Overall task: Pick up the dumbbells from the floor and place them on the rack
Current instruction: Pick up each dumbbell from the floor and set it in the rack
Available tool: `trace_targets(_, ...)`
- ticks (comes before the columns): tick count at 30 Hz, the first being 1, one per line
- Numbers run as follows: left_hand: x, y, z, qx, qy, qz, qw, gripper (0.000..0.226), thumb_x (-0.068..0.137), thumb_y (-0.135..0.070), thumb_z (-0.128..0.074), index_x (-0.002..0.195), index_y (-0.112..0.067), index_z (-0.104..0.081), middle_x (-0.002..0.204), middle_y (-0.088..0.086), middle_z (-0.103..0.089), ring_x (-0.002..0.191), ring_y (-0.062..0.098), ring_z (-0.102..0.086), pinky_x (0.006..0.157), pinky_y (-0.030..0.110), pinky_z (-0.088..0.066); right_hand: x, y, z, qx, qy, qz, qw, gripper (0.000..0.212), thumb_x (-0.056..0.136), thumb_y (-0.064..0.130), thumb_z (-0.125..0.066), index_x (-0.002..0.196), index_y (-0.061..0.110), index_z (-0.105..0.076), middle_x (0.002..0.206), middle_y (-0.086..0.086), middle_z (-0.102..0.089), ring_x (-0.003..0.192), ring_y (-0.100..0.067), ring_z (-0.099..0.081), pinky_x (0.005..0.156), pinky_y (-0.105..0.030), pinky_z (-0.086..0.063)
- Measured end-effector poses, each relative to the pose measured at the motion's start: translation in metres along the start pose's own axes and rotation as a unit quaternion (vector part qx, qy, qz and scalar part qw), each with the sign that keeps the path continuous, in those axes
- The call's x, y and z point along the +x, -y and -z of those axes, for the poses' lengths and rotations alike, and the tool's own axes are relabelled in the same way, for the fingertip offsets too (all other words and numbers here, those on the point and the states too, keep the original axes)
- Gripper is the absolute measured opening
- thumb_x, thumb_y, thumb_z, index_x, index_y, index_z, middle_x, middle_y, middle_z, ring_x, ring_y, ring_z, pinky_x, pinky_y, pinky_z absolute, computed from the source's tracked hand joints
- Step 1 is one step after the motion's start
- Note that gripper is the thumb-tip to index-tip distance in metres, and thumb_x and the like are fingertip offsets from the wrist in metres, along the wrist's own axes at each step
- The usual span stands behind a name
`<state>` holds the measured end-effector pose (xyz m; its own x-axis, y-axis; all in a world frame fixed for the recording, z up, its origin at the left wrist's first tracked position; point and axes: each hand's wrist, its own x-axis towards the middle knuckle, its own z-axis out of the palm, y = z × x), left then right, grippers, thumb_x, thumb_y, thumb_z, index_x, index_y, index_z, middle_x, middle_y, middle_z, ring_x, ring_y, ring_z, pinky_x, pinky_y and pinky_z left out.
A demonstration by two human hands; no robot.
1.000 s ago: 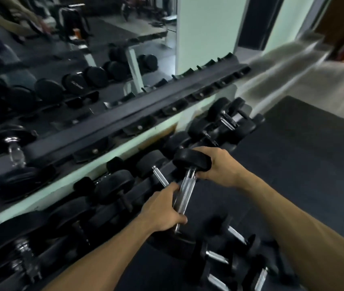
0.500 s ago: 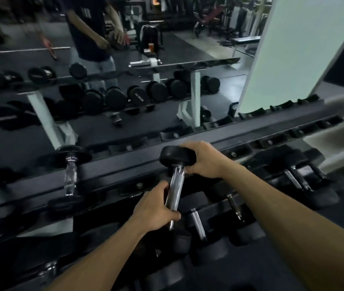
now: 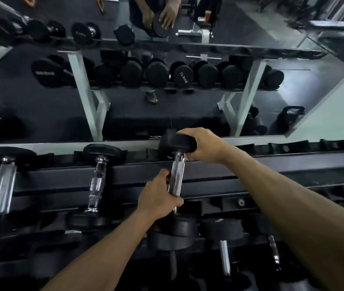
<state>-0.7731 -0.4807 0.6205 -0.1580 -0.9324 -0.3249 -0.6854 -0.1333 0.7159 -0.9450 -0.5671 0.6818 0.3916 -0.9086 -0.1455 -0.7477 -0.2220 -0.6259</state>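
Note:
A black dumbbell [image 3: 177,175] with a chrome knurled handle lies lengthwise over the top tier of the black rack [image 3: 271,164], its far head against the back rail. My left hand [image 3: 158,198] grips the near part of the handle. My right hand [image 3: 203,144] holds the far head from the right side. The near head sits just below my left hand, partly hidden by it.
Two more dumbbells [image 3: 97,177] rest on the top tier to the left. Others [image 3: 223,244] fill the lower tier. A wall mirror [image 3: 166,91] behind the rack reflects a second rack and a person. Empty saddles run along the rack's right part.
Both hands have carried the dumbbell up from floor level and forward onto the rack's top tier. The view has swung from the floor to the rack and mirror.

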Motion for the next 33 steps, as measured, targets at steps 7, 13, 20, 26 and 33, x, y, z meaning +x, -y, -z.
trace_targets(7, 0.022, 0.007, -0.017, -0.011, 0.003, 0.048, 0.999, 0.085, 0.066, -0.027, -0.080, 0.138, -0.020, -0.034, 0.130, -0.001, -0.055, 0.118, 0.023, -0.051, 0.094, 0.039, -0.045, 0.027, -0.026, -0.015, 0.000, 0.016, 0.009, 1.000, 0.052, 0.072, 0.007, -0.075, 0.118, 0.027, -0.063, 0.099, 0.012, -0.067, 0.092, -0.008, -0.064, 0.081, -0.026, -0.054)
trace_targets(13, 0.030, 0.007, -0.018, 0.000, 0.000, 0.054, 0.999, 0.088, 0.066, -0.027, -0.080, 0.140, -0.018, -0.034, 0.134, 0.001, -0.053, 0.119, 0.024, -0.052, 0.094, 0.039, -0.046, 0.034, -0.033, -0.016, 0.004, 0.020, 0.001, 1.000, 0.048, 0.071, 0.007, -0.072, 0.113, 0.028, -0.063, 0.095, 0.010, -0.068, 0.089, -0.010, -0.064, 0.080, -0.034, -0.056)
trace_targets(20, 0.027, 0.005, -0.017, 0.013, -0.001, 0.039, 0.999, 0.093, 0.066, -0.032, -0.081, 0.143, -0.015, -0.032, 0.135, 0.003, -0.053, 0.121, 0.024, -0.052, 0.092, 0.035, -0.045, 0.032, -0.032, -0.017, -0.015, 0.008, -0.022, 1.000, 0.050, 0.072, 0.012, -0.076, 0.119, 0.025, -0.062, 0.101, 0.005, -0.068, 0.093, -0.015, -0.064, 0.084, -0.034, -0.055)
trace_targets(26, 0.024, 0.004, -0.019, 0.036, -0.008, 0.028, 0.999, 0.083, 0.071, -0.037, -0.078, 0.139, -0.016, -0.036, 0.124, 0.001, -0.060, 0.110, 0.022, -0.058, 0.084, 0.033, -0.047, 0.022, -0.033, -0.021, -0.043, -0.028, -0.068, 0.996, 0.045, 0.073, 0.020, -0.075, 0.116, 0.023, -0.061, 0.097, 0.001, -0.069, 0.090, -0.019, -0.064, 0.083, -0.039, -0.055)
trace_targets(33, 0.011, 0.001, -0.013, 0.084, -0.043, 0.006, 0.995, 0.060, 0.079, -0.040, -0.069, 0.129, -0.023, -0.042, 0.112, -0.003, -0.063, 0.097, 0.017, -0.059, 0.080, 0.037, -0.051, -0.006, -0.016, -0.010, -0.045, -0.036, -0.102, 0.993, 0.054, 0.074, 0.037, -0.077, 0.122, 0.022, -0.058, 0.104, 0.003, -0.067, 0.098, -0.018, -0.061, 0.089, -0.038, -0.052)
